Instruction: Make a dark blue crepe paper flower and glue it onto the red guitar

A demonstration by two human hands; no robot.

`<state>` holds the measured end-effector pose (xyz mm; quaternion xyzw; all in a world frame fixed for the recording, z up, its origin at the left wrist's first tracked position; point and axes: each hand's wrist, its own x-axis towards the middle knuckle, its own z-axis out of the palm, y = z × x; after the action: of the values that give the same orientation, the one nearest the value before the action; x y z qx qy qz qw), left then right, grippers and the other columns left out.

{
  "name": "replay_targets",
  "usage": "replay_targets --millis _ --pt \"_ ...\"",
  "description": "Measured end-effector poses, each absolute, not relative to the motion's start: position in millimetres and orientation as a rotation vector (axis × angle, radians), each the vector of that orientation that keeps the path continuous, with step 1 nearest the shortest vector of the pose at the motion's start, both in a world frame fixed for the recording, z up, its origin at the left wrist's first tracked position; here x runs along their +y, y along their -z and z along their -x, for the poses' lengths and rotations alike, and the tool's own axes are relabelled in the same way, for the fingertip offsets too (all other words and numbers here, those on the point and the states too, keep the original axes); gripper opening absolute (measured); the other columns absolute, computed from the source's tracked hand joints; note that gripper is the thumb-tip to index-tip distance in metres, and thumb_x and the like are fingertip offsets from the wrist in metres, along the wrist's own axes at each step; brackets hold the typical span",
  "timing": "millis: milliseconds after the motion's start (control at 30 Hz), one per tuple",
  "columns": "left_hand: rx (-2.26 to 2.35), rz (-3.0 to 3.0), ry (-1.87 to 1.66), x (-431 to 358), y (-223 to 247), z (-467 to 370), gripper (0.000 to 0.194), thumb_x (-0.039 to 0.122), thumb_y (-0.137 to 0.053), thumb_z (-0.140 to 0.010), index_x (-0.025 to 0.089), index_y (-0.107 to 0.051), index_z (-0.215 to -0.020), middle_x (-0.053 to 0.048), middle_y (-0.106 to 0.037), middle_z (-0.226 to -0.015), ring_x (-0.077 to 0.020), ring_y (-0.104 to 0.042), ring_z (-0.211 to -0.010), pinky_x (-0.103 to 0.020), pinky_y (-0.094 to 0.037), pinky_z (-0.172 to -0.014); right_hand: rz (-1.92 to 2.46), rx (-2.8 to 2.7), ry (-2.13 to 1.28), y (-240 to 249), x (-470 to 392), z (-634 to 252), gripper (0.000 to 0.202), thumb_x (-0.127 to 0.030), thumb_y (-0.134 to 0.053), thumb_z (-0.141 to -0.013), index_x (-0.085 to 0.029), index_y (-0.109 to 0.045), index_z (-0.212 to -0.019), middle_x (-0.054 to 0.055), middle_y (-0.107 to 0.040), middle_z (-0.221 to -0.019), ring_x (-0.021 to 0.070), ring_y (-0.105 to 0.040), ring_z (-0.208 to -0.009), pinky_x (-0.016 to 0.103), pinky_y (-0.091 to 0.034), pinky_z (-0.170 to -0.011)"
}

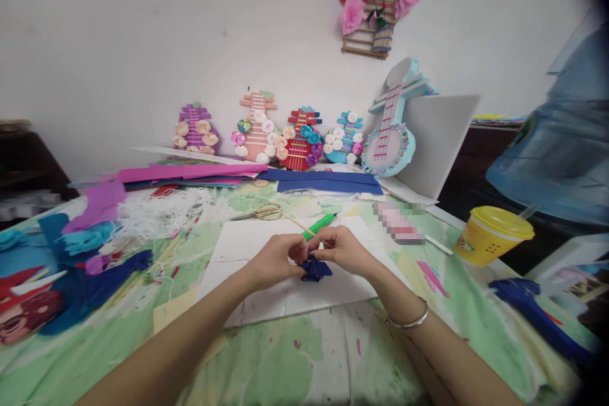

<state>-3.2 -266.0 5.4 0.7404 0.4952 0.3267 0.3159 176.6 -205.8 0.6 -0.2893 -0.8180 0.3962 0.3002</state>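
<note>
Both of my hands meet over a white board (266, 301) in the middle of the table. My left hand (278, 260) pinches the left side of a small dark blue crumpled paper piece (316, 271), shaped somewhat like a flower. From the other side my right hand (345, 248) has its thumb and fingers closed at the top of the same piece. A thin wooden stick (295, 222) slants up and left from between my fingers; its lower end is hidden. Just behind my hands lies a green pen (321, 226) on the board.
Gold-handled scissors (266, 210) lie behind the board. White string (157, 216) and coloured paper scraps are heaped at left. Decorated lute-shaped crafts (302, 139) lean on the wall. A yellow-lidded tub (492, 235) and a dark blue hot glue gun (533, 314) are at right.
</note>
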Motion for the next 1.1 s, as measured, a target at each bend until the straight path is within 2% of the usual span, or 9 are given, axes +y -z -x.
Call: replay_targets --millis 100,200,367,533,700,800,1100 --pt "1.318 -1.976 -0.873 -266.9 -7.2 3.7 0.016 0.014 -0.068 -0.058 0.017 -0.056 -0.068 0.001 -0.059 -0.071 -0.0149 -0.054 -0.070 -0.025 -0.043 -0.068 0.789 -2.179 -0.988 0.5 -204.5 -177.0 0.010 -0.013 -0.065 -0.066 -0.019 -0.071 -0.071 -0.003 -0.061 -0.063 0.0083 -0.039 -0.053 0.021 -0.029 -0.050" --pt "1.293 -2.004 -0.888 -267.1 -10.0 4.5 0.008 0.021 -0.064 -0.068 0.017 -0.060 -0.073 -0.002 -0.063 -0.077 -0.0160 -0.057 -0.075 -0.026 -0.043 -0.072 0.800 -2.175 -0.905 -0.6 -203.6 -177.3 0.010 -0.013 -0.065 -0.067 -0.020 -0.072 -0.071 -0.002 -0.063 -0.064 0.0090 -0.042 -0.054 0.021 -0.031 -0.051" --pt "1.307 -2.056 -0.943 -266.4 -12.8 5.8 0.015 0.016 -0.048 -0.079 0.017 -0.063 -0.079 -0.004 -0.064 -0.082 -0.0159 -0.057 -0.078 -0.026 -0.043 -0.070 0.854 -2.126 -0.784 -4.4 -204.0 -176.9 0.008 -0.014 -0.067 -0.067 -0.020 -0.073 -0.069 0.000 -0.064 -0.064 0.0109 -0.048 -0.058 0.022 -0.034 -0.055" --pt "1.299 -2.071 -1.009 -266.1 -10.8 5.3 0.015 0.009 -0.049 -0.075 0.017 -0.062 -0.076 -0.003 -0.063 -0.079 -0.0144 -0.057 -0.076 -0.025 -0.044 -0.070 0.853 -2.131 -0.774 -4.5 -205.1 -175.8 0.009 -0.013 -0.068 -0.068 -0.019 -0.073 -0.071 0.000 -0.065 -0.065 0.0106 -0.050 -0.059 0.022 -0.036 -0.057" --pt "1.275 -2.041 -1.062 -264.2 -8.1 5.5 0.005 0.012 -0.058 -0.072 0.016 -0.061 -0.071 -0.002 -0.062 -0.076 -0.0139 -0.058 -0.073 -0.026 -0.047 -0.072 0.806 -2.150 -0.800 -3.6 -206.8 -174.5 0.013 -0.011 -0.066 -0.070 -0.019 -0.074 -0.075 0.001 -0.065 -0.067 0.0107 -0.051 -0.060 0.022 -0.037 -0.057" --pt "1.290 -2.034 -1.088 -264.7 -7.2 5.2 0.003 0.014 -0.061 -0.070 0.016 -0.061 -0.070 -0.002 -0.062 -0.075 -0.0142 -0.058 -0.074 -0.026 -0.047 -0.073 0.810 -2.151 -0.806 -3.8 -208.4 -174.0 0.012 -0.012 -0.066 -0.069 -0.019 -0.074 -0.075 -0.001 -0.062 -0.064 0.0090 -0.046 -0.055 0.021 -0.034 -0.053" --pt "1.233 -1.955 -1.135 -267.5 -10.6 1.8 0.010 0.011 -0.062 -0.069 0.017 -0.059 -0.078 0.001 -0.063 -0.070 -0.0127 -0.059 -0.068 -0.024 -0.047 -0.067 0.812 -2.157 -0.845 -2.7 -210.1 -172.3 0.011 -0.010 -0.066 -0.068 -0.018 -0.072 -0.073 -0.002 -0.060 -0.064 0.0080 -0.042 -0.053 0.021 -0.031 -0.052"
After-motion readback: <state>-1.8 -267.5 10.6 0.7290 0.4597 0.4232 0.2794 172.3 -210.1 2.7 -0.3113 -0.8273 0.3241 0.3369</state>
